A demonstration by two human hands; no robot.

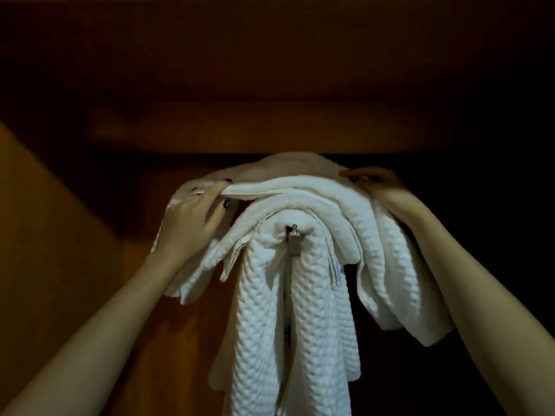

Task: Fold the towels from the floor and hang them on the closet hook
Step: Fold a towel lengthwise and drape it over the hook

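Closet [90,235]: a dark wooden interior. Its side right of the hook [293,238] is lost in shadow.

Towels [300,325]: several white quilted layers are draped over the hook. They hang below it and spread to both sides, and the longest tails are cut off by the lower frame edge. The top towel [279,172] lies across the pile directly above the hook, not yet settled.

Left hand [189,223]: up-left of the hook. Thumb and forefinger pinch the top towel's edge.

Right hand [381,190]: up-right of the hook. The thumb lies along the towel's crest, but the fingers are hidden behind the fold, so grip cannot be established.

Hook: only the tip and plate show through the folds.

Risk, as judged: the load is bulky and the tip barely protrudes. Releasing the top layer off-centre, or tugging one side, could slide the stack forward off the hook. The number of towels cannot be determined.
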